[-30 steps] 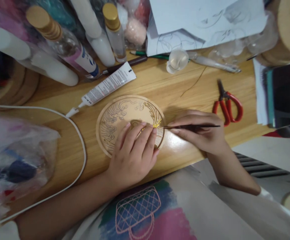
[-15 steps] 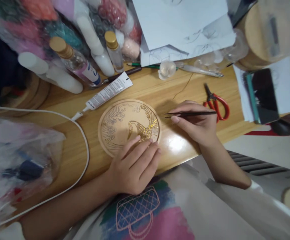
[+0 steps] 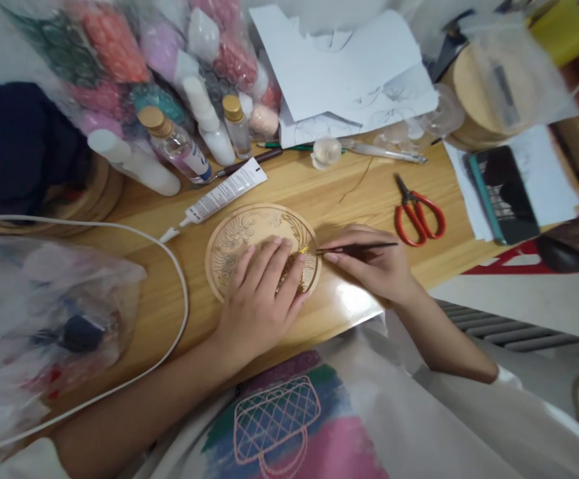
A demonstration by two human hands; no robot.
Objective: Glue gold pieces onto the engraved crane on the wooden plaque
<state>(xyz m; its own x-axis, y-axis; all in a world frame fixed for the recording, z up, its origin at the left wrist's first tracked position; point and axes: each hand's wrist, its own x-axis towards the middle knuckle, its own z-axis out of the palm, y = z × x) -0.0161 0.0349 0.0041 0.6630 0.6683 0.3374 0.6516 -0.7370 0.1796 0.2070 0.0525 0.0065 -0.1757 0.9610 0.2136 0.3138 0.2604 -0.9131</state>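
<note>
Across a wooden desk (image 3: 361, 189), working away! Pinching dark tweezers (image 3: 381, 245) between thumb and fingers of the right hand (image 3: 369, 263), aiming the tips at the right rim of a round engraved disc (image 3: 259, 227) near the front edge. Spreading the left hand (image 3: 259, 299) flat over it, hiding its lower middle. Seeing gold lines (image 3: 303, 250) on its right, dark curls (image 3: 233, 233) left. Spotting red-handled pliers (image 3: 421, 216) toward the right edge, a white tube (image 3: 227, 189) and bottles (image 3: 182, 150) toward the back.

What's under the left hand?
The left hand lies over part of the round board. Gold lines show between and beside the fingers; whatever is directly beneath the hand is covered.
</note>
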